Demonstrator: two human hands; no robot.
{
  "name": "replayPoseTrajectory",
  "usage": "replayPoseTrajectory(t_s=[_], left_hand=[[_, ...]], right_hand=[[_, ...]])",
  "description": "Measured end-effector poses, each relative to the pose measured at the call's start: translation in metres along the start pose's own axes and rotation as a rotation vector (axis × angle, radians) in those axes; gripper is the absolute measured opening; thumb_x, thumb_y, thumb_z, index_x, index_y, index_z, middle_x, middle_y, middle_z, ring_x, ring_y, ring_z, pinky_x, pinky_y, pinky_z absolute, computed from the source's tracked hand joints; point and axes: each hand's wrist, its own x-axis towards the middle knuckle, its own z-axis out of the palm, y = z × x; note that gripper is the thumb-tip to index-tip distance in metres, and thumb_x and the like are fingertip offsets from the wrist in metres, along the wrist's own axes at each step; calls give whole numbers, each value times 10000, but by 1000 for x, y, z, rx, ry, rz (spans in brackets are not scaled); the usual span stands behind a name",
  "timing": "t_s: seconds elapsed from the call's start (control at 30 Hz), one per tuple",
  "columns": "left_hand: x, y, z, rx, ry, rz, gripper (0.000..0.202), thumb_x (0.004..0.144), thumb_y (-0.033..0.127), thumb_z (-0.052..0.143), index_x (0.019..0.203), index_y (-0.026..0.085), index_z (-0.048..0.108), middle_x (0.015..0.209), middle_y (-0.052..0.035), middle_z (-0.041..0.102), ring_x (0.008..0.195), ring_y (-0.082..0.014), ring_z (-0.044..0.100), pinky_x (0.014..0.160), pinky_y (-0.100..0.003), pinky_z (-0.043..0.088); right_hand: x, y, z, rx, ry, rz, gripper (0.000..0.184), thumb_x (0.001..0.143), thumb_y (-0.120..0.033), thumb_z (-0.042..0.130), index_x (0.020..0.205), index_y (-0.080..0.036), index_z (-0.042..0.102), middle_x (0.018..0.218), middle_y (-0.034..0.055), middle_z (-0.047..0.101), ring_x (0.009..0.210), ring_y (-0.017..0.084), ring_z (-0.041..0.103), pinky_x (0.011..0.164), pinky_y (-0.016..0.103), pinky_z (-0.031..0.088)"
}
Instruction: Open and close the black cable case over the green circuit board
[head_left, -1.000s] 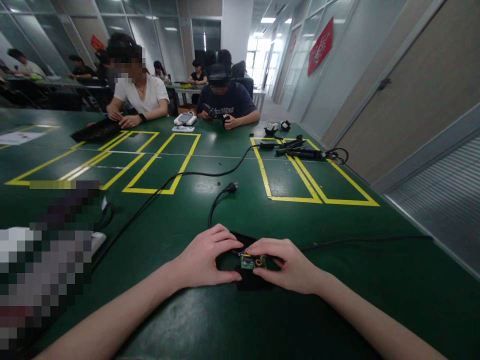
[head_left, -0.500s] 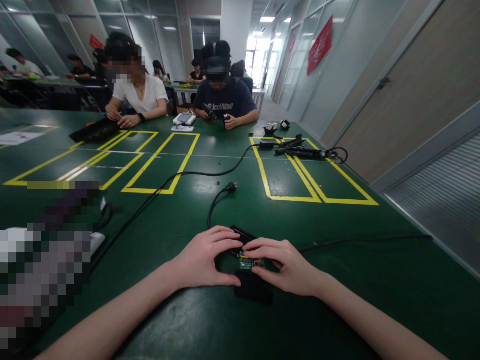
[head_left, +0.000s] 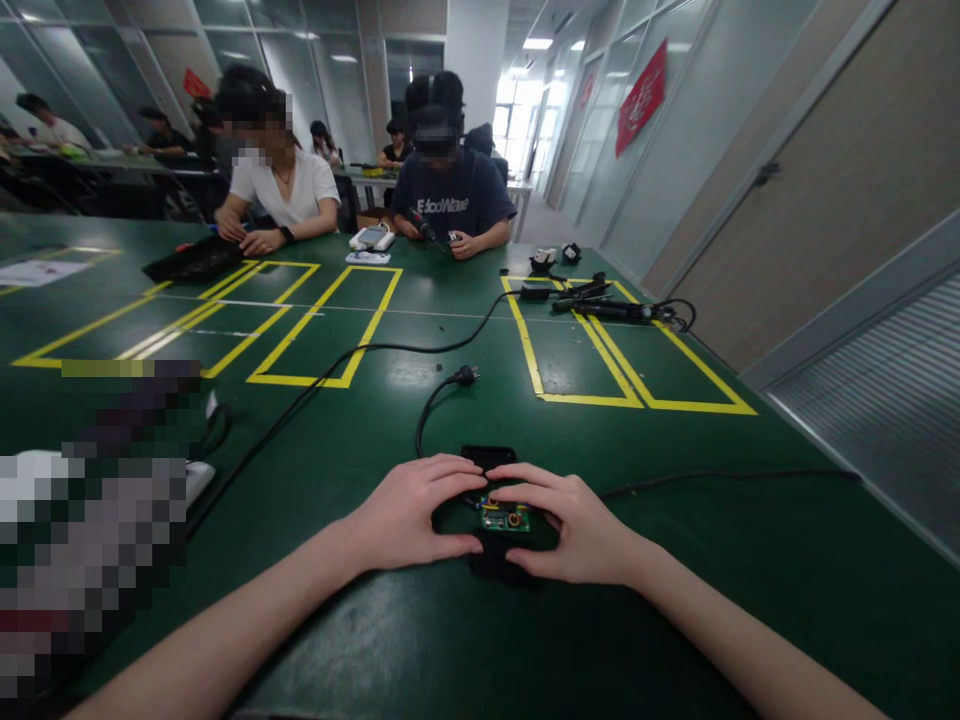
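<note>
A green circuit board (head_left: 495,519) with a copper coil lies between my hands, among black casing parts. One black casing piece (head_left: 489,456) shows beyond my fingertips, and another dark piece (head_left: 499,560) is on the near side of the board. My left hand (head_left: 409,512) curves around the board's left side, thumb and fingers apart, thumb tip beside the near dark piece. From the right, my right hand (head_left: 574,520) reaches over the board with its fingers. Its thumb is spread away from them, over the near dark piece. Whether the right fingertips touch the board is unclear.
A black cord with a plug (head_left: 466,375) lies beyond my hands. A longer black cable (head_left: 390,347) crosses the green table (head_left: 360,640), marked with yellow tape. Black tools (head_left: 600,300) lie at the far right. Two people sit opposite, one holding a tool (head_left: 424,228).
My right thumb has moved off the board's near edge, widening the gap to the fingers. More of the board and the far casing piece shows. My left hand has barely moved.
</note>
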Motion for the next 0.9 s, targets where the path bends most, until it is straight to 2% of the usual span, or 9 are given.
replayPoseTrajectory(t_s=[0.2,0.33,0.57,0.7,0.9], left_hand=[[1,1,-1,39,-8,-4,405,905,383,737,1275,224,690,1366,-102,688,1241,-265,664,1072,-416,544],[3,2,-5,46,-1,-4,287,940,310,694,1207,212,725,1303,-89,722,1219,-249,662,1067,-409,551],[4,-14,-12,107,76,-34,212,985,168,574,1108,204,742,1202,-72,735,1121,-227,649,973,-378,580],[2,-19,-11,117,70,-57,199,985,165,561,1094,205,723,1179,-73,687,1067,-203,668,917,-319,575],[2,-18,-8,119,42,-115,204,1021,208,520,1124,216,695,1049,-46,697,964,-189,677,828,-282,555]], right_hand=[[5,4,8,-89,48,81,421,834,-191,717,1250,-253,698,1402,108,663,1165,261,723,956,388,611],[14,7,9,-109,39,73,343,879,-223,708,1222,-230,719,1281,107,723,1095,253,745,929,382,619],[34,10,16,-140,77,145,314,878,-220,732,1192,-231,745,1191,85,747,999,240,759,900,373,623],[34,10,18,-137,94,150,325,877,-229,733,1201,-237,737,1188,79,748,1019,229,753,898,354,617],[28,11,18,-113,109,185,362,873,-237,739,1234,-233,713,1198,73,744,999,218,749,877,331,612]])
